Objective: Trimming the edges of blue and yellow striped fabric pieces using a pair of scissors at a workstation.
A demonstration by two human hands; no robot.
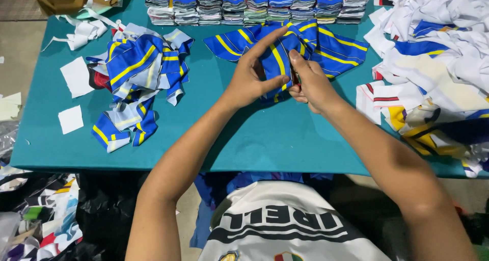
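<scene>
1. The left hand (249, 80) and right hand (311, 85) meet over the teal table (254, 138). Both pinch one blue cloth piece with yellow stripes (277, 62), the left forefinger stretched out along its top edge and the right thumb pressed on its face.
2. That piece lies on a fan of like pieces (326, 47) spread just behind the hands.
3. Judging by the layout, much is done: a row of neat stacks (244, 3) lines the far edge.
4. Plenty seems left: a loose heap of the same blue pieces (137, 77) sits to the left, well apart from the hands.
5. A pile of white printed cloth (433, 52) covers the right end.
6. Two blank white paper squares (76, 77) lie near the left edge; no packages show.
</scene>
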